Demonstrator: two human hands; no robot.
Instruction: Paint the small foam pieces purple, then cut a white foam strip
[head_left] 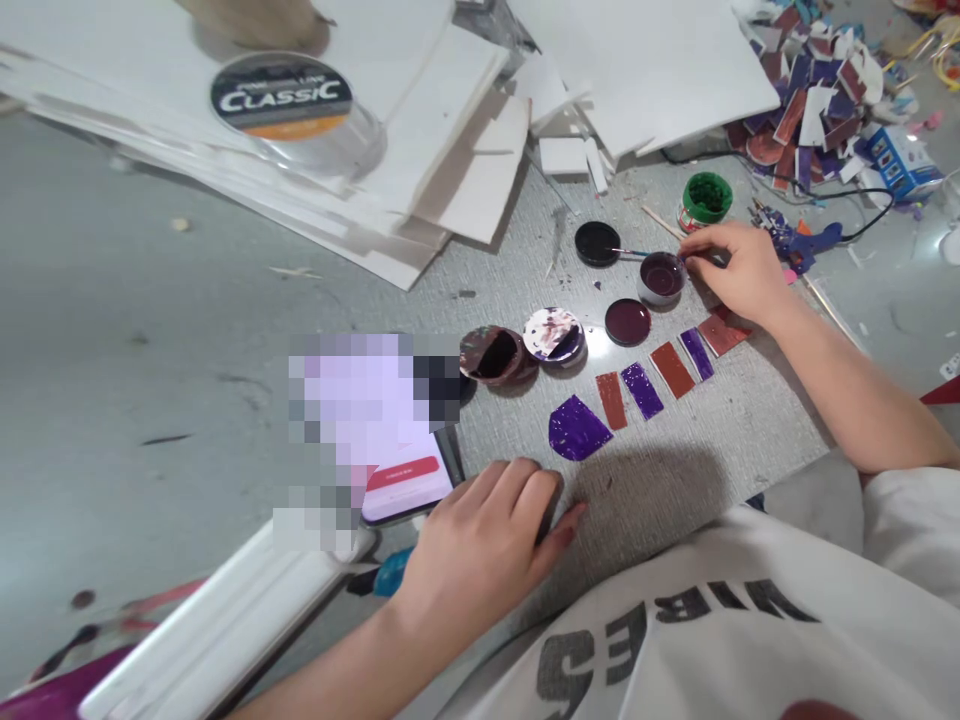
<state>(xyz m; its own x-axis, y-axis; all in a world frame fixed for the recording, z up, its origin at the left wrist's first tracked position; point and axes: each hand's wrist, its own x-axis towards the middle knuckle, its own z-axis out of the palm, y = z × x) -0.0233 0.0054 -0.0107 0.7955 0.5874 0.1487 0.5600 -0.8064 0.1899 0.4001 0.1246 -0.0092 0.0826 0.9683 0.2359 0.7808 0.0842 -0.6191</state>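
My right hand (731,265) is pinched at the rim of a small jar of dark maroon paint (661,279). Its fingertips close on the end of a thin paintbrush (634,252), whose tip lies over a black lid (597,244). My left hand (487,525) rests palm down on the table beside a lit phone (409,480), fingers bent, thumb apart, holding nothing visible. Between the hands lies a row of painted pieces, among them a purple piece (579,428), a brown piece (673,369) and a reddish piece (724,331). A maroon lid (628,322) sits near the jar.
Two paint-smeared containers, brown (495,357) and white (553,336), stand beside the phone. A green paint jar (705,202) and a blue glue gun (806,245) lie past my right hand. White boards (450,150), a clear tub (300,110) and a heap of scraps (814,100) fill the back.
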